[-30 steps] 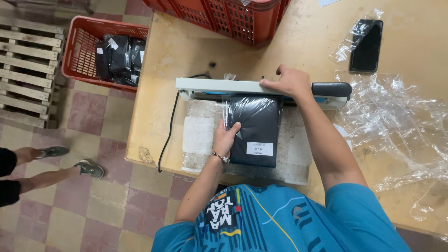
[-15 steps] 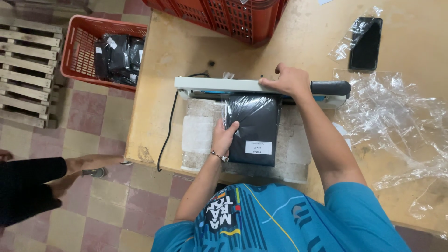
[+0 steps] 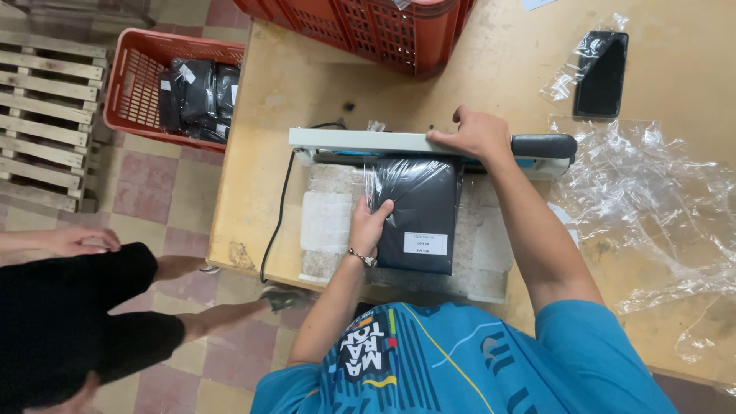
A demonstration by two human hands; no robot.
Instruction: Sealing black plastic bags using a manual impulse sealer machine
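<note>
A black packet in clear plastic [image 3: 418, 215] with a white label lies on the table, its top edge under the arm of a white heat sealer [image 3: 360, 141]. My right hand [image 3: 474, 135] presses down on the sealer arm near its black handle [image 3: 544, 146]. My left hand [image 3: 370, 227] holds the packet's left edge.
Sheets of clear plastic [image 3: 652, 207] lie to the right, with a black phone [image 3: 602, 73] behind them. A red crate [image 3: 383, 27] stands at the table's back. On the floor at left are a red basket of black packets [image 3: 165, 92] and a wooden pallet [image 3: 46, 115]. Another person in black shorts [image 3: 77, 322] walks past at left.
The other person has walked further into view from the left. My hands and the packet have stayed in place.
</note>
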